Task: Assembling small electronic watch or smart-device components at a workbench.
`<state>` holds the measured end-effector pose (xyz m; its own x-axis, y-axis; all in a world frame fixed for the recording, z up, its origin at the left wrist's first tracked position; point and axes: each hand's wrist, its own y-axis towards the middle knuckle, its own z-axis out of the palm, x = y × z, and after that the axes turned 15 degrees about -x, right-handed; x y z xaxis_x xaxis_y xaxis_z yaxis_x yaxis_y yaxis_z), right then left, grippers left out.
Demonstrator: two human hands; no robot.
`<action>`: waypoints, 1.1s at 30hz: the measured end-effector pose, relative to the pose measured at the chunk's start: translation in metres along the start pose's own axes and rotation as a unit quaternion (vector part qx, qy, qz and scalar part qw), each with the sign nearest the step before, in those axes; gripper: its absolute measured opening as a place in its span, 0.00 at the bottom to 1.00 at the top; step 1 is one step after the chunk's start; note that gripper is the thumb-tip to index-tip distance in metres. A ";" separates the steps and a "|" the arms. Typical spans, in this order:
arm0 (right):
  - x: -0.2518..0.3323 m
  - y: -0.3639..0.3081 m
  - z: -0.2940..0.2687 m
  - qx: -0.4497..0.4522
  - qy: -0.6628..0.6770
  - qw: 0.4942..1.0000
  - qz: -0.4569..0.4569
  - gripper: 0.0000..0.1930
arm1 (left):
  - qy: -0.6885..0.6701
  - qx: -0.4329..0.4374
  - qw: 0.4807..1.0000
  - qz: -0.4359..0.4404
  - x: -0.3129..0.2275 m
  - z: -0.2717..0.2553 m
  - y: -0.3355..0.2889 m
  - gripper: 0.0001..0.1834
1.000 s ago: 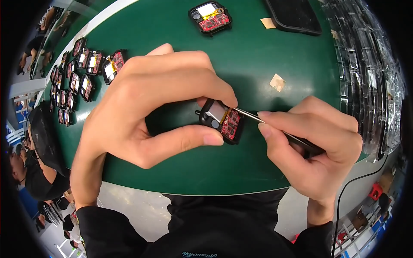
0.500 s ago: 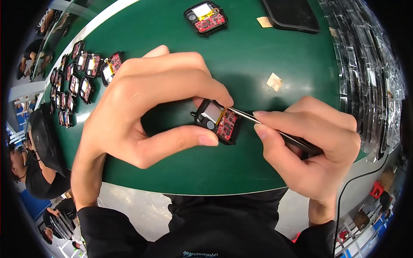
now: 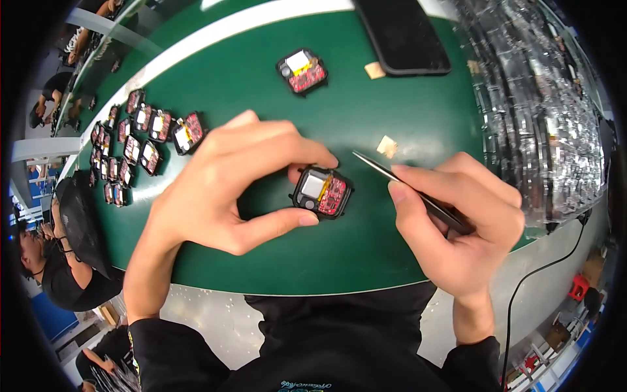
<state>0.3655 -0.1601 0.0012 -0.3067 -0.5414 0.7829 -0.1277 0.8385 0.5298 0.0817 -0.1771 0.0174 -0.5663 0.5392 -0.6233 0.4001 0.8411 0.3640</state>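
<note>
My left hand (image 3: 228, 179) grips a small black electronic device housing (image 3: 321, 192) between thumb and fingers, low over the green table. Inside the housing show a red circuit board, a silver battery, yellow tape and a round grey part. Pinched in my right hand (image 3: 457, 225) is a pair of tweezers (image 3: 418, 195). Their tips stand apart from the housing, above and to its right. Just beyond the tips lies a small beige sticker piece (image 3: 387, 146). Farther off, a similar open housing (image 3: 302, 72) rests on the green table (image 3: 353, 261).
Several more such housings (image 3: 132, 149) are grouped at the left. A black phone (image 3: 405, 39) lies at the far right, with another beige piece (image 3: 375, 70) beside it. Stacked clear plastic trays (image 3: 535, 130) line the right side. A person (image 3: 72, 261) sits at the left.
The tweezers have drawn back from the circuit board, and their tips now point toward the beige piece. The view has shifted, and the housing is turned slightly in my left hand.
</note>
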 end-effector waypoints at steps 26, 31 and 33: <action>-0.008 -0.007 0.007 -0.047 0.108 0.993 0.027 0.07 | -0.067 -0.043 0.987 0.137 -0.093 0.043 0.273 0.27; -0.007 -0.009 0.007 -0.045 0.119 0.992 0.025 0.08 | -0.031 0.046 0.971 0.231 -0.098 0.089 0.347 0.26; -0.008 -0.012 0.010 -0.051 0.124 0.991 0.013 0.08 | 0.047 0.049 0.960 0.272 -0.093 0.096 0.355 0.27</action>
<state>0.3596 -0.1654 -0.0148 -0.0661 -0.5283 0.8465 -0.0236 0.8489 0.5280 0.3464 0.0673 0.1383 -0.3156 0.9026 -0.2928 0.7176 0.4289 0.5488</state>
